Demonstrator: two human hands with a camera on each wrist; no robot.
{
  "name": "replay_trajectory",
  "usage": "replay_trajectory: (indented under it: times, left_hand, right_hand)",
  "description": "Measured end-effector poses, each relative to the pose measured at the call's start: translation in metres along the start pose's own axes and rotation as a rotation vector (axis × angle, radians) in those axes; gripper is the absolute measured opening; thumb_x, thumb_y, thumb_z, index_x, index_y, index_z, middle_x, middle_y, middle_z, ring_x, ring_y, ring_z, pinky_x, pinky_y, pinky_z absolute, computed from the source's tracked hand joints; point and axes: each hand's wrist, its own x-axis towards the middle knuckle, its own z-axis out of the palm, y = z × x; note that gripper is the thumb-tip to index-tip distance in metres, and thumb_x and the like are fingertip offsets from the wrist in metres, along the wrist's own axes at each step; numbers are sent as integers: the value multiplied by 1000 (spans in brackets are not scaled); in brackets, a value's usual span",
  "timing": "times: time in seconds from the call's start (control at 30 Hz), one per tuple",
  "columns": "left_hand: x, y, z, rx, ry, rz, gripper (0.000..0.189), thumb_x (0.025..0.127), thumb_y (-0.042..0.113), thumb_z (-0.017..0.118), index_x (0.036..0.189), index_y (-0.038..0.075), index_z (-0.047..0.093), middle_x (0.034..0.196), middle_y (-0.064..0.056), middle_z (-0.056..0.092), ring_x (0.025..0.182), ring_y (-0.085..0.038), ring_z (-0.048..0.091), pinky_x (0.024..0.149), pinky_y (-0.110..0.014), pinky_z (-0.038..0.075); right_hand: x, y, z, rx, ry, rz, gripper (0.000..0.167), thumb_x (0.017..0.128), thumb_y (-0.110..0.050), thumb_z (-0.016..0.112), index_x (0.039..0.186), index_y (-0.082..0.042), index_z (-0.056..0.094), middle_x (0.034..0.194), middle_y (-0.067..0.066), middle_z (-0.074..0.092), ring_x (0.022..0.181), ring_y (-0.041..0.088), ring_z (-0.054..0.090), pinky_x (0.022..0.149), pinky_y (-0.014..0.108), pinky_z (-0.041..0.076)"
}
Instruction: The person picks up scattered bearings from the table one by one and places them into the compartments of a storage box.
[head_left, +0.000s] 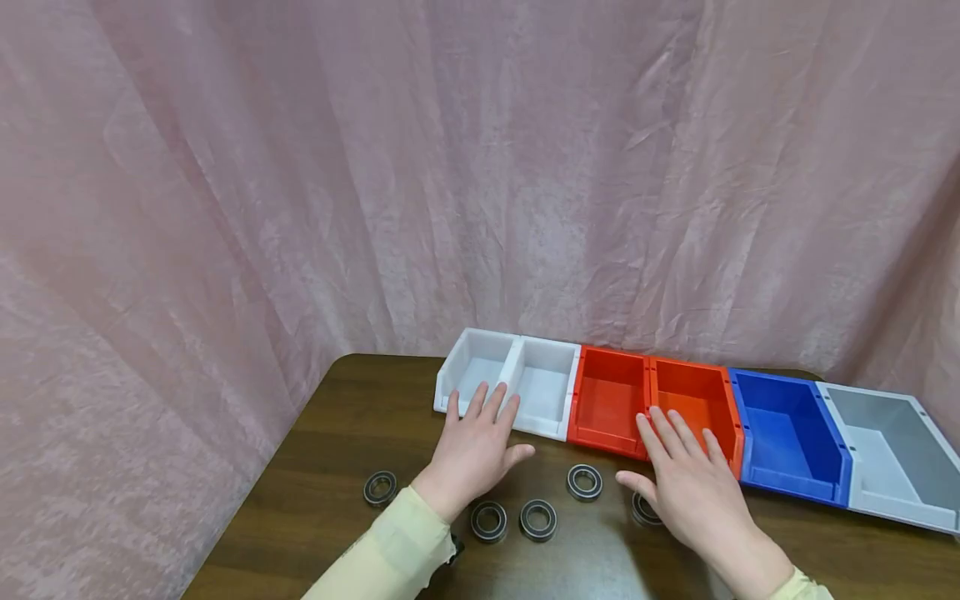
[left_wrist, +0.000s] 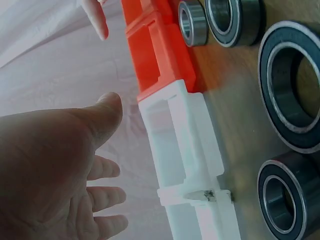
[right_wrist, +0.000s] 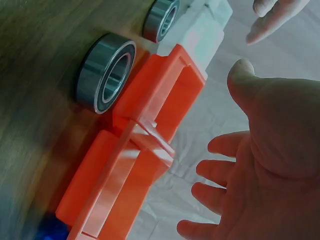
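Both hands hover over the table with fingers spread and hold nothing. In the head view my left hand is in front of the white bins, its fingertips overlapping their front edge. My right hand is before the red bins, fingertips overlapping the right one. Several ball bearings lie on the table: one bearing left of the left hand, a pair right of its wrist, another bearing between the hands. A further bearing is partly hidden by the right hand.
A blue bin and a grey bin continue the row to the right. The brown wooden table ends at the left in a slanting edge. Behind it hangs a pink curtain.
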Motion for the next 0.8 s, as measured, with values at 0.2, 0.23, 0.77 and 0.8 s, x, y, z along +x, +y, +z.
replay_trajectory:
  times: [0.2,0.23,0.77,0.8]
  left_hand:
    - [6,-2,2,-7,-24,-12,77,105,62,67,162,12,56,169,-15,49,156,-42,45,122,-76,32]
    - [7,-2,2,-10,-31,-15,77,105,62,67,162,12,55,169,-15,49,156,-42,44,122,-76,32]
    - [25,-7,15,-19,-105,-63,80,106,63,64,164,10,52,171,-11,48,158,-39,42,123,-76,30]
    - [26,-7,16,-19,-106,-64,80,106,64,64,164,10,52,171,-11,48,158,-39,42,123,-75,30]
  right_hand:
    - [4,6,2,-7,10,-6,91,101,-63,70,163,1,50,170,28,41,158,53,33,123,80,21]
    - [4,7,3,-9,11,-7,91,101,-63,70,163,1,50,170,28,42,158,53,33,123,80,21]
    - [19,13,10,-14,3,-2,90,99,-57,76,159,5,52,166,32,45,154,54,40,122,79,27]
    - [19,14,10,-12,1,0,90,99,-57,76,159,6,52,166,32,45,154,54,40,122,79,27]
